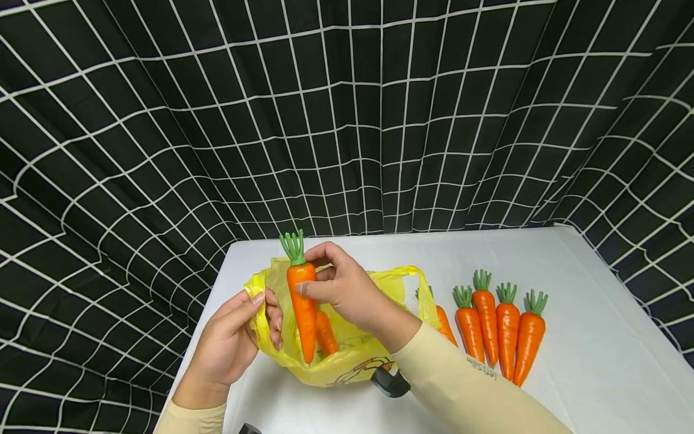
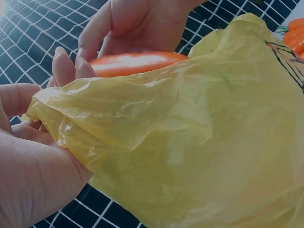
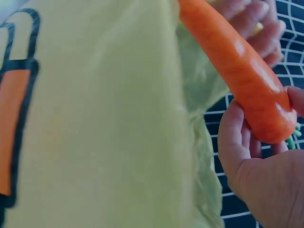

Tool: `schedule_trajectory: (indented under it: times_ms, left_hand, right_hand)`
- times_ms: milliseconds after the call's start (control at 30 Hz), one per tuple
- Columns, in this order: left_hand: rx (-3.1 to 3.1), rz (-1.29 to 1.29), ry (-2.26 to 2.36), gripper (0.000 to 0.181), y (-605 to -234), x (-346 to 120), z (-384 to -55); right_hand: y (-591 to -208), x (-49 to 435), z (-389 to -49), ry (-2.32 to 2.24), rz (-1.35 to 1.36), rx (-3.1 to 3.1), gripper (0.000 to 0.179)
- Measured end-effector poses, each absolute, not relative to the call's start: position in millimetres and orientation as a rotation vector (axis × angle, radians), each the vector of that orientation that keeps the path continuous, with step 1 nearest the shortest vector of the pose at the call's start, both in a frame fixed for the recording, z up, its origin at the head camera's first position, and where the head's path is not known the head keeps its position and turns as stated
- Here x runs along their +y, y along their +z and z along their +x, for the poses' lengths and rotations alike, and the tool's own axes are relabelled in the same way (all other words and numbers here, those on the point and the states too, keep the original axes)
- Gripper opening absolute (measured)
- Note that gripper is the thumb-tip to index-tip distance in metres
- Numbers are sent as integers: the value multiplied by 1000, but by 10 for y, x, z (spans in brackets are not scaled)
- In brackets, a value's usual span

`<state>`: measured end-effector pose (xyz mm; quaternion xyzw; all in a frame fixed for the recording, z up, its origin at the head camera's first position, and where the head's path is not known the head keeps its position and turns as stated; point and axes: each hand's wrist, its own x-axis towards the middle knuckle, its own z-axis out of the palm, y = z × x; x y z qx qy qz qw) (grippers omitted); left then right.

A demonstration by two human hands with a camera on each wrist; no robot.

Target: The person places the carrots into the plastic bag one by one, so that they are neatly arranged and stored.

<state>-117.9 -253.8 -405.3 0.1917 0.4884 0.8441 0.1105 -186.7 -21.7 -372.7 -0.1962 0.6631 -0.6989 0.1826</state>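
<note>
An orange carrot [image 1: 305, 313] with a green top stands upright at the mouth of a yellow plastic bag [image 1: 347, 361]. My right hand [image 1: 347, 289] grips it near its top, with the tip pointing down into the bag. At the bag's left rim, my left hand [image 1: 233, 334] pinches the plastic between thumb and fingers. Another carrot [image 1: 326, 334] lies inside the bag, partly hidden behind the held one. In the left wrist view, the bag [image 2: 190, 142] covers part of the held carrot [image 2: 137, 64]. The right wrist view shows my right hand [image 3: 266, 175] around the carrot [image 3: 242, 76].
Several carrots [image 1: 508, 331] lie side by side on the white table [image 1: 591, 337], right of the bag. One more carrot [image 1: 446, 325] is partly hidden behind the bag's handle and my right sleeve. A black cloth with a white grid [image 1: 347, 120] hangs around the table.
</note>
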Motion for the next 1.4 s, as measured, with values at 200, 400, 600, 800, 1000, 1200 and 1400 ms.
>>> schedule_trajectory:
  times_ms: [200, 400, 600, 800, 1000, 1200, 1400]
  left_hand:
    - [1443, 557, 2477, 33, -4046, -2529, -1175]
    - [1445, 555, 2476, 32, -4029, -2526, -1170]
    - [1443, 569, 2471, 31, -4011, -2534, -1160]
    - [1448, 555, 2474, 30, -4017, -2541, -1157]
    - [1466, 541, 2468, 29, -4022, -2533, -1153]
    - [1470, 537, 2461, 29, -4017, -2530, -1150]
    - [1468, 550, 2459, 30, -4023, -2520, -1152]
  right_hand:
    - [-3842, -307, -1857, -1907, -530, 1907, 43]
    - [-3945, -376, -1872, -1865, -522, 1900, 42]
    - [-4030, -425, -1892, -1869, -450, 1887, 44]
    - [-4088, -455, -1910, -1857, -408, 1862, 43]
    - [-4141, -473, -1926, -1857, -369, 1849, 43]
    - [-4197, -487, -1943, -1830, -307, 1845, 43]
    - [-4231, -484, -1942, -1805, -264, 1872, 42]
